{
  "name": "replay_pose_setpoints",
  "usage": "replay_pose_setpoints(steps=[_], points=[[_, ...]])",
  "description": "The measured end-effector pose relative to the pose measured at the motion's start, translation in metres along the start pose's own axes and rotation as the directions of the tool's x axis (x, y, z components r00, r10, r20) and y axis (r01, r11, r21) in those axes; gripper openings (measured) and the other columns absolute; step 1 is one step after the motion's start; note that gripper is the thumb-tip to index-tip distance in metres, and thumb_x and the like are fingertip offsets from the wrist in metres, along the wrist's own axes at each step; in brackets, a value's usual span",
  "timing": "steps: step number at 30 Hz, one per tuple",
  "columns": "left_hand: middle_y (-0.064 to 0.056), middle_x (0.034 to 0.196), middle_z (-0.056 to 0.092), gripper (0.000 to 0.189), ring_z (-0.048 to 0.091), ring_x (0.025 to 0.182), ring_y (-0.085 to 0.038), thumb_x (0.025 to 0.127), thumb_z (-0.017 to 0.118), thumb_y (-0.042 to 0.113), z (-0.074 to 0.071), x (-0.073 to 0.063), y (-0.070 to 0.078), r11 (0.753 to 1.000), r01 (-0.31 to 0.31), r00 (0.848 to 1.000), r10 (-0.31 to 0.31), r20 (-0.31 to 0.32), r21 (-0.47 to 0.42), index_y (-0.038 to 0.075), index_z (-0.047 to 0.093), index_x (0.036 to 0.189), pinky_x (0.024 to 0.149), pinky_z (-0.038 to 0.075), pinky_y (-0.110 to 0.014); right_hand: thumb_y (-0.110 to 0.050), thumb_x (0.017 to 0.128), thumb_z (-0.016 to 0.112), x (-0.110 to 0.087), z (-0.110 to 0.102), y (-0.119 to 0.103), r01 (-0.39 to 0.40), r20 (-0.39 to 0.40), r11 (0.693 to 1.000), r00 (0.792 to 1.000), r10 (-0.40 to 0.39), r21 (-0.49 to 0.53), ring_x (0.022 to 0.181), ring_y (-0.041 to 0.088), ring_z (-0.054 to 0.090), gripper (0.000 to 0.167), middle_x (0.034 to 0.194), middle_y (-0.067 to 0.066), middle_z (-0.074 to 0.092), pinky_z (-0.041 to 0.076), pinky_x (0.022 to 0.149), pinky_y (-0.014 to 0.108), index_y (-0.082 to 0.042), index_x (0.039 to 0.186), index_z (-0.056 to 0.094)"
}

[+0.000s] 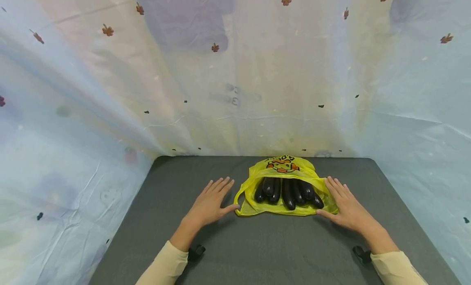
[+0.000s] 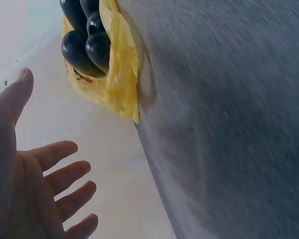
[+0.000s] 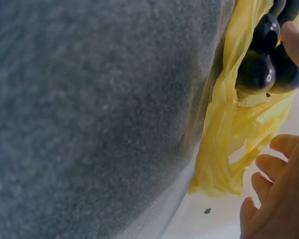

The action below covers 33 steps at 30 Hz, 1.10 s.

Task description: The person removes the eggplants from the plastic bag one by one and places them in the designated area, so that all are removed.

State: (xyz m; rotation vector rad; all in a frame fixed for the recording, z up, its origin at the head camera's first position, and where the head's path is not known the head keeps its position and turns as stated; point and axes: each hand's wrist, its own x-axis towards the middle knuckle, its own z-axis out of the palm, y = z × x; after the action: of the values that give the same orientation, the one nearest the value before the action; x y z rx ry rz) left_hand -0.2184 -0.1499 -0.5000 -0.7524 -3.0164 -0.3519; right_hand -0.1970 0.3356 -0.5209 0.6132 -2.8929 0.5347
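Neither hand grips anything: left hand (image 1: 207, 207) and right hand (image 1: 347, 207) have their fingers extended, thumbs at opposite ends of the yellow bag (image 1: 305, 173); we can't tell if they press on it. Bag lies toward the far edge of the table (image 1: 265, 248), mouth facing the wearer, several glossy dark eggplants (image 1: 287, 194) inside. Only the head view gives us the cartoon print (image 1: 283, 165) on top. Left wrist view adds the palm side and spread fingers; right wrist view adds the bag's crumpled right end, thumb overlapping the eggplants. Table's dark grey, matte. Around it we see pale sheeting (image 1: 279, 80), brown leaf motifs high up, small dark marks lower, some creases.
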Motion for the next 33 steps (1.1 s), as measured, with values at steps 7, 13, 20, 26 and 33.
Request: replay_pose_setpoints(steps=[7, 13, 20, 26, 33], points=[[-0.005, 0.176, 0.029, 0.092, 0.027, 0.163, -0.031, 0.102, 0.054, 0.074, 0.003, 0.011, 0.014, 0.999, -0.043, 0.999, 0.043, 0.003, -0.026, 0.018, 0.032, 0.171, 0.133, 0.017, -0.055, -0.058, 0.094, 0.078, 0.006, 0.002, 0.0, -0.025, 0.046, 1.0, 0.999, 0.025, 0.004, 0.159, 0.053, 0.019, 0.116, 0.175, 0.028, 0.017, 0.011, 0.129, 0.067, -0.002, 0.172, 0.014], [-0.005, 0.175, 0.031, 0.091, 0.029, 0.162, -0.03, 0.102, 0.054, 0.073, 0.003, 0.02, 0.027, 0.997, -0.06, 0.998, 0.061, 0.014, -0.047, 0.017, 0.033, 0.171, 0.132, 0.02, -0.054, -0.058, 0.093, 0.08, 0.008, 0.007, 0.002, -0.027, 0.047, 1.0, 0.999, 0.027, -0.003, 0.159, 0.054, 0.019, 0.117, 0.174, 0.031, 0.019, 0.015, 0.127, 0.07, 0.001, 0.171, 0.016], [-0.006, 0.175, 0.032, 0.091, 0.03, 0.161, -0.029, 0.102, 0.055, 0.073, 0.006, 0.029, 0.037, 0.996, -0.069, 0.997, 0.071, 0.033, -0.065, 0.017, 0.034, 0.17, 0.132, 0.022, -0.053, -0.058, 0.093, 0.079, 0.01, 0.008, 0.003, -0.023, 0.055, 1.0, 0.998, 0.023, 0.003, 0.158, 0.054, 0.02, 0.116, 0.173, 0.032, 0.021, 0.011, 0.13, 0.066, 0.002, 0.17, 0.017], [-0.005, 0.174, 0.035, 0.088, 0.033, 0.16, -0.028, 0.103, 0.056, 0.071, 0.006, 0.035, 0.047, 0.995, -0.065, 0.997, 0.068, 0.041, -0.071, 0.017, 0.036, 0.169, 0.131, 0.026, -0.052, -0.059, 0.094, 0.078, 0.011, 0.009, 0.003, -0.042, 0.078, 0.999, 0.996, 0.041, 0.005, 0.158, 0.054, 0.019, 0.116, 0.173, 0.032, 0.02, 0.01, 0.13, 0.065, 0.003, 0.17, 0.017], [-0.006, 0.172, 0.037, 0.086, 0.034, 0.16, -0.028, 0.104, 0.055, 0.07, 0.01, 0.044, 0.056, 0.996, -0.066, 0.997, 0.068, 0.043, -0.059, 0.016, 0.037, 0.169, 0.131, 0.025, -0.051, -0.059, 0.096, 0.076, 0.013, 0.009, 0.005, -0.071, 0.098, 0.997, 0.993, 0.071, -0.004, 0.159, 0.053, 0.019, 0.114, 0.173, 0.032, 0.019, 0.012, 0.13, 0.065, 0.003, 0.17, 0.015]])
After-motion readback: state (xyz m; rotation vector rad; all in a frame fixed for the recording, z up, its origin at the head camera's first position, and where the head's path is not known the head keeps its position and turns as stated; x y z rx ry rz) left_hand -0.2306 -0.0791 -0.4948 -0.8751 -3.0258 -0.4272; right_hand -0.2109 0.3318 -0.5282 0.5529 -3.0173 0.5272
